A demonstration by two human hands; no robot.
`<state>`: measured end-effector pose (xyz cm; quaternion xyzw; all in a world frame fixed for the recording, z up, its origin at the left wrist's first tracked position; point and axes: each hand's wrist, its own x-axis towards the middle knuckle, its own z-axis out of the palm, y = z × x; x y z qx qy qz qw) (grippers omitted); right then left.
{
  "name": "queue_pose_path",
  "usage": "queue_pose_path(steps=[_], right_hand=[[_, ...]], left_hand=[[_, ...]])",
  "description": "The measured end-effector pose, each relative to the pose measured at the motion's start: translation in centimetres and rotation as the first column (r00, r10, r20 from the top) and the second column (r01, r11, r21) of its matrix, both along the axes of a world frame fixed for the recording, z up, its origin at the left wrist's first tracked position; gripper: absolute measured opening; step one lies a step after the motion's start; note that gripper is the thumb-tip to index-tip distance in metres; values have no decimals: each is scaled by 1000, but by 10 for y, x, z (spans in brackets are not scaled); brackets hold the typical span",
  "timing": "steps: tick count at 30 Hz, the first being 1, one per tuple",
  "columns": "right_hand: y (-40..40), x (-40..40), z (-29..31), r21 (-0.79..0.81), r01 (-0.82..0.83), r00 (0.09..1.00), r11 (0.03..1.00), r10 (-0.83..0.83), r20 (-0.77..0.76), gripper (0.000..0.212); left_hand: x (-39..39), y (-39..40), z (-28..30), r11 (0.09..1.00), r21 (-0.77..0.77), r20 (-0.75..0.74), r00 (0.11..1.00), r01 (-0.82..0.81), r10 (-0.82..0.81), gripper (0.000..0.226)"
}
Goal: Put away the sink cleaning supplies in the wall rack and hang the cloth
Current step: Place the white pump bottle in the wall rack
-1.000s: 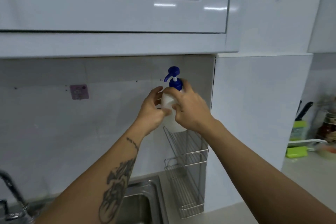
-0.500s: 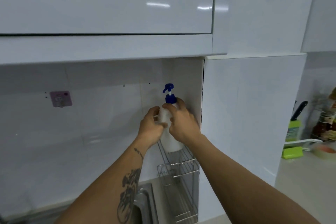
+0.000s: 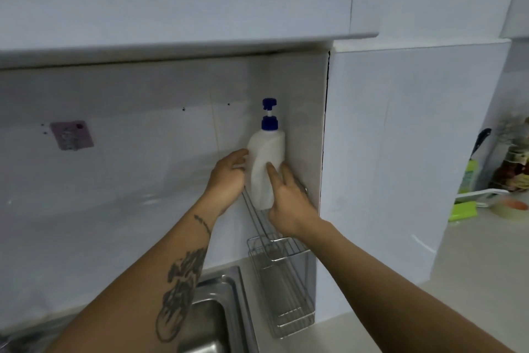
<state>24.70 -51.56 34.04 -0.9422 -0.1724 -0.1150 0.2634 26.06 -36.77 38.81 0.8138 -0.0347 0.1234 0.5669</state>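
Observation:
A white pump bottle (image 3: 264,163) with a blue pump head stands upright in the corner, its base at the upper tier of the wire wall rack (image 3: 282,281). My left hand (image 3: 227,178) touches the bottle's left side with the fingers spread. My right hand (image 3: 289,201) rests on its lower right side, with fingers laid loosely against the front. Neither hand wraps fully round the bottle. The rack's lower basket holds nothing that I can see. No cloth is in view.
A steel sink (image 3: 211,315) lies below the rack at the left. A pink adhesive hook (image 3: 71,135) sticks to the tiled wall at the left. A white cabinet (image 3: 171,9) overhangs the spot. Bottles, a knife and green items (image 3: 469,181) crowd the counter at far right.
The bottle has come down from chest height into the rack's upper tier. Both hands have slid from its neck to its lower body and loosened their hold.

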Motion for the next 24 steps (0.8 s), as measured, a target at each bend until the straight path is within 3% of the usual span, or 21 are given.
queue_pose_path(steps=[7, 13, 19, 24], right_hand=[[9, 13, 7, -6, -63, 970, 998, 60, -236, 79], [17, 25, 8, -74, -62, 969, 995, 43, -244, 82], [16, 26, 0, -16, -65, 968, 998, 59, -245, 82], [11, 20, 10, 66, -82, 974, 994, 94, -207, 78]], left_hand=[[17, -2, -4, 995, -98, -127, 992, -33, 20, 47], [24, -4, 1, 990, -134, -194, 981, -35, 9, 49], [22, 1, 5, 983, -163, -226, 973, -79, 41, 42], [7, 20, 0, 991, -110, -162, 985, -81, 63, 33]])
